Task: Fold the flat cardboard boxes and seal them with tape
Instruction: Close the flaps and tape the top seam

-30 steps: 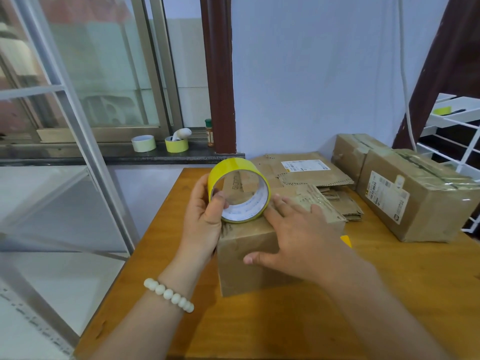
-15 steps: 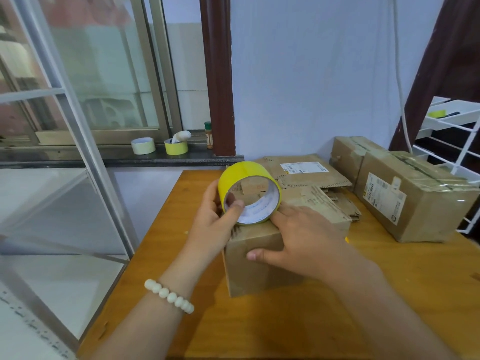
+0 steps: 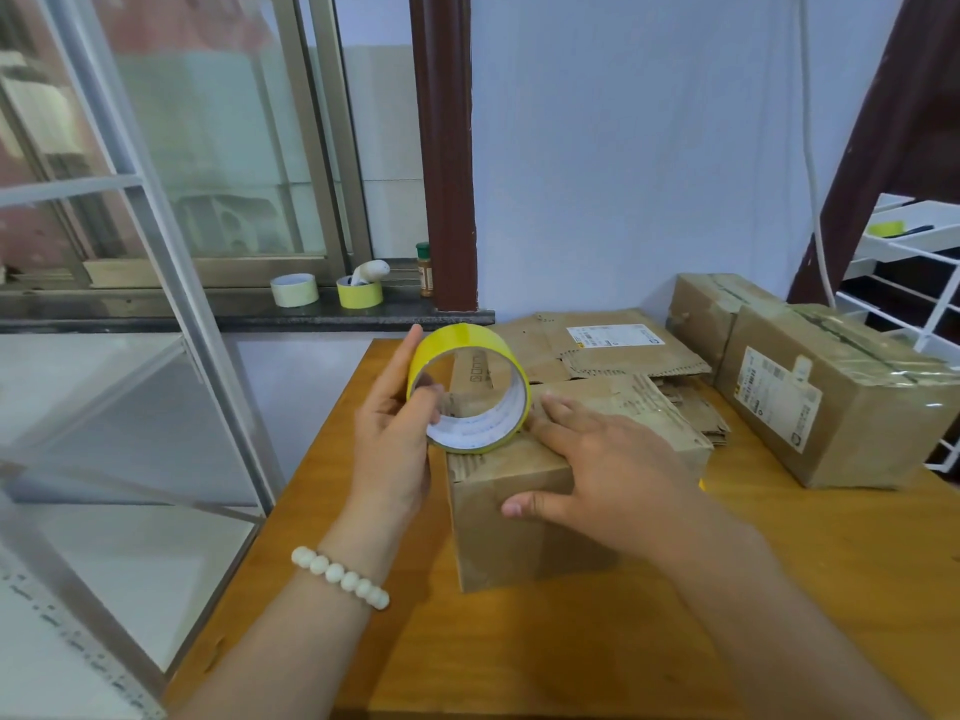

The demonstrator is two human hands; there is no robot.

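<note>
Head view: left hand (image 3: 393, 444) grips tape roll (image 3: 460, 341), hole facing camera; right hand (image 3: 615, 472) flat on box (image 3: 506, 543).

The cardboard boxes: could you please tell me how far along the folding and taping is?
Done: two taped boxes stand at the right. In hand: the right hand presses on top of a folded box while the left hand holds the yellow tape roll beside it. Left: taping this one, then the flat cardboard stack behind.
</note>
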